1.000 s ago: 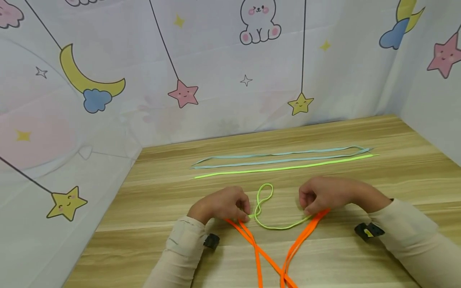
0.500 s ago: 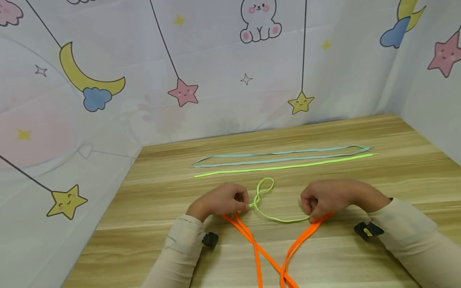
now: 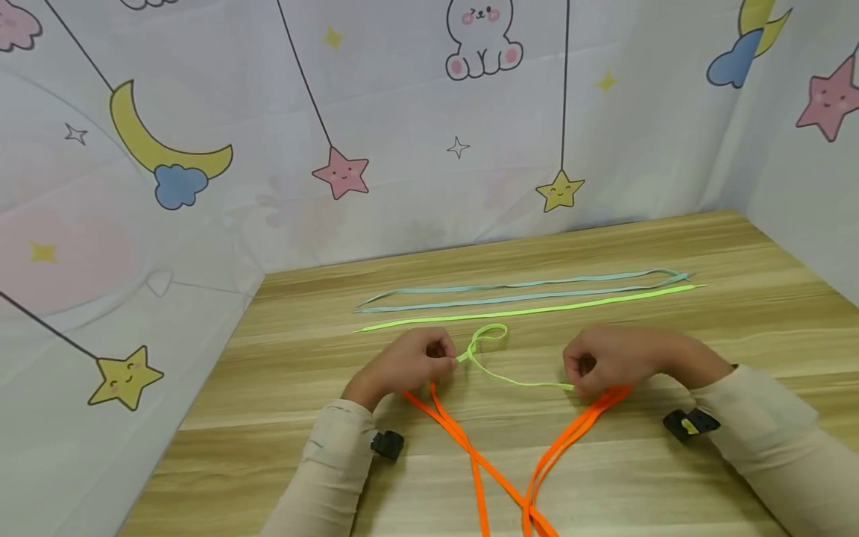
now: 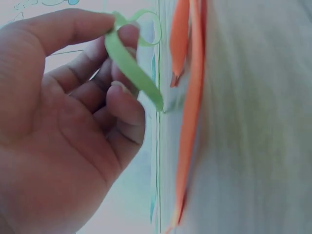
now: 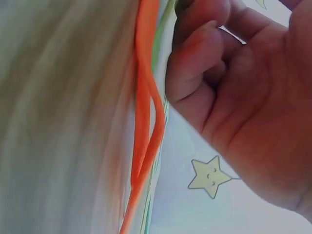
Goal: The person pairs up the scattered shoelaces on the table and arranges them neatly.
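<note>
Left hand (image 3: 409, 365), right hand (image 3: 620, 362): fingertips closed, pinching the looped green lace (image 3: 472, 349) | between surface's (image 3: 604, 477) side edges, short of far edge | risk: uneven pull could jam loop; low wrists could drag orange laces (image 3: 470, 450)

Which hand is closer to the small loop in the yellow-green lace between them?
Left. The left hand pinches the lace just to the left of the loop; the right hand holds the lace across a wider gap, to the loop's right.
</note>
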Demonstrator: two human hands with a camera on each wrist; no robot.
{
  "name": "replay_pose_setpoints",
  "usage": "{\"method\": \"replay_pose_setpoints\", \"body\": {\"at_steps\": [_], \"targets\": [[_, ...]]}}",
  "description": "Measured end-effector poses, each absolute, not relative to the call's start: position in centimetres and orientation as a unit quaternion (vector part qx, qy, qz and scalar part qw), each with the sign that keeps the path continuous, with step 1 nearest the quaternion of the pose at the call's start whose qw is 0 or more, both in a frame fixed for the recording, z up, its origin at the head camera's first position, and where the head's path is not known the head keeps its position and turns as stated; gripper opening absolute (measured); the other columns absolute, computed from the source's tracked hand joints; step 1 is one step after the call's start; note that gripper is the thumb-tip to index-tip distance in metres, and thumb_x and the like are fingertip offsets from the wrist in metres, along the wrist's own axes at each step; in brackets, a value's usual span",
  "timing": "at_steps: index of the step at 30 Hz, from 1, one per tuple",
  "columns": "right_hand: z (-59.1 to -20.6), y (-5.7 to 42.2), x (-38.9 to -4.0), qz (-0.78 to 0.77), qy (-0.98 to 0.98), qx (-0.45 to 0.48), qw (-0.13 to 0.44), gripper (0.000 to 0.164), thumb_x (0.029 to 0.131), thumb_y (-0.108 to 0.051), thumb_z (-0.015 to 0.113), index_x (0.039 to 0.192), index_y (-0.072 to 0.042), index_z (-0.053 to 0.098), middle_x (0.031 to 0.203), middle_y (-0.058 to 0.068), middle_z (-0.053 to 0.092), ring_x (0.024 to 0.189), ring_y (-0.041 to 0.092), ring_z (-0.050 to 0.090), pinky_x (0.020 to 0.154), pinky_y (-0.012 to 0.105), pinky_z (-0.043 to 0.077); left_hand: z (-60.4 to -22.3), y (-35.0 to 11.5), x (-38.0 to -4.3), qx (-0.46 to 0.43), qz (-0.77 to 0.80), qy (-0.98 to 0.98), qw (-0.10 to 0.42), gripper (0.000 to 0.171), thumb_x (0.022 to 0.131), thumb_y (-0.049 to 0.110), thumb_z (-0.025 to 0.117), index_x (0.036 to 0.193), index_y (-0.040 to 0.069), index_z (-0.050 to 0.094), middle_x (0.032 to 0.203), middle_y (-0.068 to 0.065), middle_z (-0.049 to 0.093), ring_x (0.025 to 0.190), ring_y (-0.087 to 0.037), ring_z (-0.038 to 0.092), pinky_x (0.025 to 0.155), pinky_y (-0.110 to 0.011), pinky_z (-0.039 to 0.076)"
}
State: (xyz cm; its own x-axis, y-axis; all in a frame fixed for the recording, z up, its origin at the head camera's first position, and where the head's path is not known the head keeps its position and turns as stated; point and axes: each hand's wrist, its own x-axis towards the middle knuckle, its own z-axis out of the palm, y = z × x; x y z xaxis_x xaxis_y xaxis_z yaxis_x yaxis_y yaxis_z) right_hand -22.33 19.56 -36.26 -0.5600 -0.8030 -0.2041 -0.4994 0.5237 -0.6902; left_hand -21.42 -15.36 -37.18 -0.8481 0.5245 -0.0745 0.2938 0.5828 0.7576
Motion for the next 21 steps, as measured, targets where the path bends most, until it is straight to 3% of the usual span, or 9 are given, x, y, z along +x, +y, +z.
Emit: {"method": "replay_pose_setpoints", "body": {"at_steps": [9,15,21], "targets": [[-36.2,20.4,-23.1,-0.383,0.798,-0.377,0.273,0.009,0.095,-0.009,0.065,0.087,-0.009,0.06,0.075,0.006,0.065,0.06,0.02,0.058,0.057,0.028,0.05,-37.4,-16.0,-21.8,0.206,0.443,0.866,0.104,0.004,0.098,0.016,0.063,0.099,0.013,0.065,0.094,-0.002,0.065,0.087,-0.021,0.06,0.077,-0.035,0.051],[-36.1,21.5,-23.8,-0.457,0.765,-0.366,0.268,0.006,0.099,-0.007,0.06,0.094,-0.006,0.06,0.079,0.019,0.067,0.053,0.023,0.048,0.047,0.027,0.042,-37.3,-16.2,-21.9,0.207,0.461,0.858,0.095,0.011,0.099,0.017,0.064,0.104,0.008,0.068,0.095,-0.004,0.065,0.087,-0.022,0.06,0.078,-0.037,0.051],[-36.0,22.7,-24.4,-0.538,0.722,-0.384,0.205,0.004,0.1,-0.001,0.056,0.098,-0.001,0.059,0.078,0.024,0.062,0.05,0.028,0.035,0.041,0.038,0.029,-37.3,-16.7,-22.1,0.2,0.484,0.848,0.079,0.015,0.1,0.019,0.063,0.108,0.007,0.069,0.098,-0.009,0.066,0.088,-0.027,0.061,0.077,-0.037,0.052]]}}
